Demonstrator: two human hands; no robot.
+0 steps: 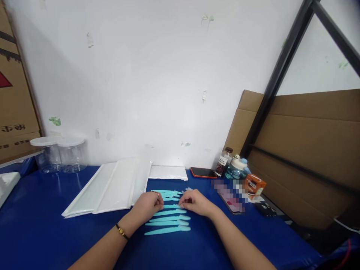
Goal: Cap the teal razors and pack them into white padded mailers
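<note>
Razors [163,231], pale blue: laid crosswise on our blue table [33,225], handles toward nine o'clock, caps toward three, presumably so each stays distinct. Our left hand [147,206] and right hand [198,202] meet one middle razor [171,206] at opposite ends, likely to keep it straight; on each, thumb and finger are together, seemingly clamped on it.

Count, from centre: razors, one between our hands, four toward six o'clock, plus an overlapping heap toward twelve we cannot total. White envelopes [118,185], at least three at ten, overlapped perhaps to save room; one flat envelope [168,172] at twelve. Red-edged phone [203,172], one, at one. Bottle [223,163], one, at two. Lidded jars [73,155], two, at ten, farther out.
</note>
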